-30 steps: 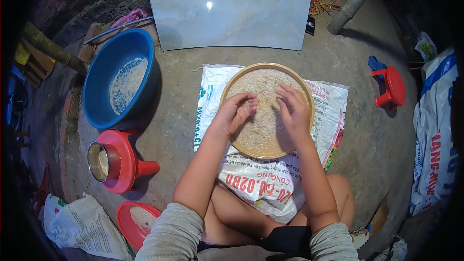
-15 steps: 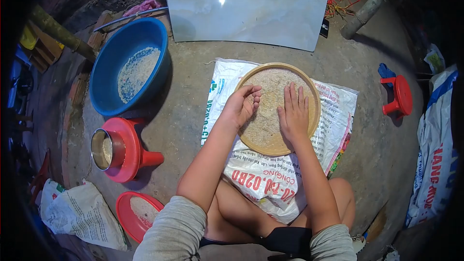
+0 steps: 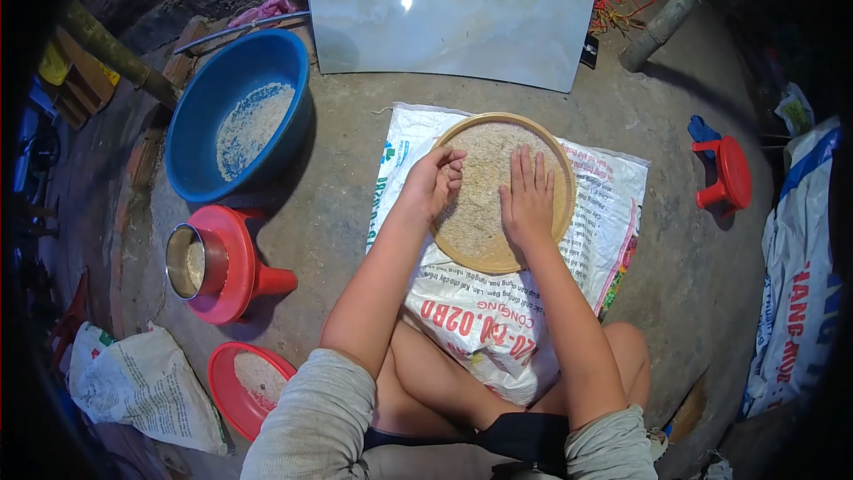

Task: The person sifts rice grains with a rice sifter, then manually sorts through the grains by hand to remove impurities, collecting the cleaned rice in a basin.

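A round woven tray [image 3: 567, 204] with a raised rim lies on a printed white sack [image 3: 613, 187] in front of my crossed legs. Pale grain [image 3: 484, 213], which looks like rice, covers its bottom. My right hand [image 3: 530, 200] rests palm down on the grain at the right of the tray, fingers stretched out. Over the tray's left rim is my left hand [image 3: 433, 182], its fingers curled in toward the thumb. Whatever those fingers may hold is too small or hidden to make out.
To the left stand a blue basin [image 3: 182, 164] with grain, a red stool [image 3: 233, 280] bearing a metal bowl [image 3: 211, 260], and a red basin [image 3: 222, 391]. A smaller red stool [image 3: 734, 173] is at right. A glossy panel [image 3: 444, 27] lies ahead, beside a bamboo pole [image 3: 671, 18].
The view has shifted slightly. My right hand stays flat on the grain with its fingers a little more spread, and my left hand keeps its curled shape at the left rim.
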### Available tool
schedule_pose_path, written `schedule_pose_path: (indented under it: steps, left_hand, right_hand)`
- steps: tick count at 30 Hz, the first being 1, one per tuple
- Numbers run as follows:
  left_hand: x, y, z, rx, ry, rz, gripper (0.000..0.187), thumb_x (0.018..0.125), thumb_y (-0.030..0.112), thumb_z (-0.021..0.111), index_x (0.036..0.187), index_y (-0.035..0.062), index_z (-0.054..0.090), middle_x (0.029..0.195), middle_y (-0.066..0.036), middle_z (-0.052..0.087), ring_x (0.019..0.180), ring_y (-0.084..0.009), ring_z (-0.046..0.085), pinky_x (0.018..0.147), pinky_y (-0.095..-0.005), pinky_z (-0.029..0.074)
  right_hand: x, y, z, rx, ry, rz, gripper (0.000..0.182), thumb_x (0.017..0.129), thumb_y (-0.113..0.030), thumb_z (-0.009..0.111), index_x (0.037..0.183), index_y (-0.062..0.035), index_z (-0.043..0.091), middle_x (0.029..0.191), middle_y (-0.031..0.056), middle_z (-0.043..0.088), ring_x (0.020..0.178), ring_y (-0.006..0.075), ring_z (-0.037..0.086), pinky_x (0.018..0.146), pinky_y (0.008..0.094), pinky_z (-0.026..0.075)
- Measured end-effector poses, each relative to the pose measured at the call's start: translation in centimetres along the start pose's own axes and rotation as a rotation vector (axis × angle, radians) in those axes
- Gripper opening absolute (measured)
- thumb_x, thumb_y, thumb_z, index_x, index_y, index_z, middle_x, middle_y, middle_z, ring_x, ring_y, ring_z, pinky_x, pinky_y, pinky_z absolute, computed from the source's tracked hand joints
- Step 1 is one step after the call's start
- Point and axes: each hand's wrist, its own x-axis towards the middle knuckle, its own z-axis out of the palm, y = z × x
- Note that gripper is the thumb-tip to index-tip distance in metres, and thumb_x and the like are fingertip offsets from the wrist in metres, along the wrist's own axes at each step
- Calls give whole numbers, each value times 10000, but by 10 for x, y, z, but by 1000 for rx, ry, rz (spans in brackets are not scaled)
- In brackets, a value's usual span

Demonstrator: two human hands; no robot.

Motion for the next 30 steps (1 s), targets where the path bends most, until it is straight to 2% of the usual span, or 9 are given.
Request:
schedule_pose_path:
  steps: [6, 10, 14, 16, 18, 21, 23, 26, 30]
  left_hand:
    - [-27, 27, 9, -467, -427, -277, 427, 941, 245, 428, 538, 162, 313, 456, 54, 199, 362, -89, 174, 321, -238, 154]
    - [-147, 95, 33, -192, -476, 228, 458, 948, 297, 443, 537, 169, 286, 482, 58, 164, 384, -79, 145, 333, -231, 127]
    - [-277, 142, -18, 419, 382, 956, 452, 926, 377, 481, 568, 112, 405, 484, 18, 328, 380, -73, 304, 335, -249, 235]
    - [-309, 158, -90, 1085, 1170, 1037, 596, 929, 472, 398, 614, -12, 542, 562, -105, 540, 501, -220, 534, 486, -360, 431]
    - [-333, 160, -157, 1321, 1561, 841, 733, 906, 567, 321, 721, -79, 614, 737, -237, 628, 754, -372, 616, 719, -433, 465]
    - [-358, 148, -206, 1349, 1715, 498, 746, 882, 608, 315, 774, -45, 657, 826, -285, 627, 900, -426, 595, 794, -461, 451]
    - [-358, 145, -237, 1242, 1422, 375, 700, 880, 573, 339, 787, -44, 656, 845, -291, 621, 891, -428, 597, 792, -483, 443]
    - [-327, 142, -260, 1063, 1324, 633, 666, 877, 544, 344, 817, -41, 658, 861, -297, 616, 902, -423, 598, 799, -487, 447]
    - [-318, 133, -222, 1402, 1609, 415, 568, 856, 485, 432, 1069, -9, 617, 912, -264, 642, 889, -313, 649, 800, -445, 475]
  right_hand:
    - [-1, 4, 5, -8, 1, -23, 610, 893, -280, 442, 1429, -82, 229, 1509, 85, 151, 1392, 304, 93, 1112, 478, 73]
    - [0, -3, 3, -11, -52, -2, 614, 902, -286, 423, 1437, -84, 197, 1515, 75, 125, 1394, 305, 72, 1114, 477, 50]
    - [-3, 2, 7, -11, -33, -32, 603, 923, -294, 382, 1446, -90, 161, 1520, 66, 101, 1395, 308, 55, 1113, 482, 38]
    - [-3, 4, 5, -15, -42, -40, 599, 928, -296, 371, 1448, -93, 155, 1521, 64, 94, 1396, 307, 51, 1112, 482, 38]
    - [-2, 2, 6, -13, -49, -32, 595, 932, -299, 361, 1450, -95, 150, 1522, 63, 88, 1397, 306, 46, 1112, 482, 38]
    - [-3, 0, 5, -26, -63, -10, 597, 933, -298, 355, 1453, -102, 138, 1523, 63, 82, 1399, 303, 39, 1111, 485, 37]
    - [-1, -2, 8, -20, -70, -20, 597, 932, -297, 354, 1453, -102, 137, 1524, 63, 80, 1399, 301, 38, 1111, 485, 38]
    - [-3, 2, 4, -37, -88, -11, 600, 932, -300, 355, 1453, -101, 134, 1525, 62, 75, 1399, 301, 36, 1111, 486, 41]
    - [-2, 6, 10, -30, -99, -17, 616, 928, -333, 369, 1451, -103, 137, 1525, 62, 68, 1394, 326, 36, 1107, 505, 32]
